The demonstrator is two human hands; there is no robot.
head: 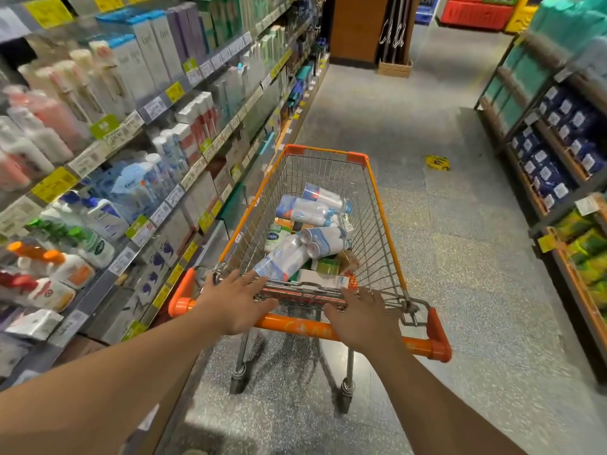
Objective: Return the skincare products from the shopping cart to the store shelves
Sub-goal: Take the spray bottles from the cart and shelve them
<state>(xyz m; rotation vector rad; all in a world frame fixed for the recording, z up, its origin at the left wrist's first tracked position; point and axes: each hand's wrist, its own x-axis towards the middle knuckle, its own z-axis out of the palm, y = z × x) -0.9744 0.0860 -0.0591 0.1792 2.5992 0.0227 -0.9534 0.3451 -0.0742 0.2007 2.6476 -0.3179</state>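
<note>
Two hands are out in front over the back end of the shopping cart (377, 205), both with fingers spread wide and straight, holding nothing. The left hand (238, 303) is in the lower middle of the frame, over the rear rim of the basket just above the orange handle bar (295, 328), fingertips close to the nearest bottle pack. The right hand (364, 318) sits just right of it, also over the handle bar, fingers pointing into the cart. Can't really tell if either palm is actually touching the bar or only above it.

The skincare products (307, 231) are all in the cart basket, center of the frame: several shrink-wrapped packs of white and blue bottles lying on their sides in a heap, a white bottle with a green label (277, 237) at the left of the heap, and a white box (323, 279) plus a green box (326, 266) at the near end under the packs.

Store shelves (154, 106) run along the whole left side of the frame, stocked with lotion bottles, boxes and yellow and green price tags, pretty blurry. The cart is parked right beside them. Another shelf unit (555, 149) with dark blue packs fills the right edge. Speckled grey floor (460, 257) in between, with a yellow sticker (438, 162) on it.
</note>
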